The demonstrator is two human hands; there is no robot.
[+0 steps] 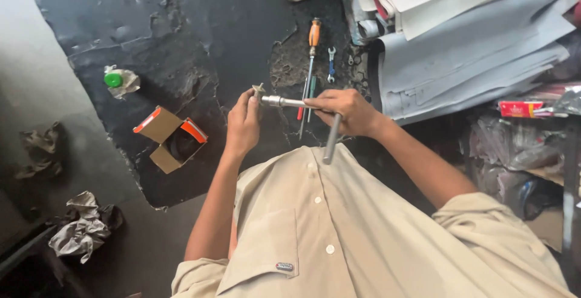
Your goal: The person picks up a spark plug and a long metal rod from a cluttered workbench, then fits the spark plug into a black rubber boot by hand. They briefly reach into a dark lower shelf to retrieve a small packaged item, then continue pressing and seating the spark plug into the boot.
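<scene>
- A green-capped bottle (114, 80) lies on the black mat (181, 25) at about ten o'clock from the hands, with an opened cardboard box (172, 139) just below it at about eight o'clock; crumpled rags (82, 228) sit on the floor farther down at the left.
- The left hand (243, 122) is closed narrowly around a small metal part (259, 89), pinched at the fingertips; the part sits right at the socket end of the tool, though whether it is fully seated I cannot tell.
- The T-handle socket wrench (302, 107) runs crosswise between the two hands, in front of the chest, its long bar hanging down toward six o'clock over the beige shirt (339, 225).
- The right hand (350, 111) is wrapped shut around the wrench where shaft meets bar.
- As a judgement, the work looks midway: tool and part are brought together and gripped, the box stands opened, but nothing shows the part fitted or tightened anywhere.
- An orange-handled screwdriver (312, 49) and a small blue spanner (331, 63) lie unused on the mat at twelve o'clock, above the hands.
- Stacked grey sheets (472, 49) fill the area at two o'clock.
</scene>
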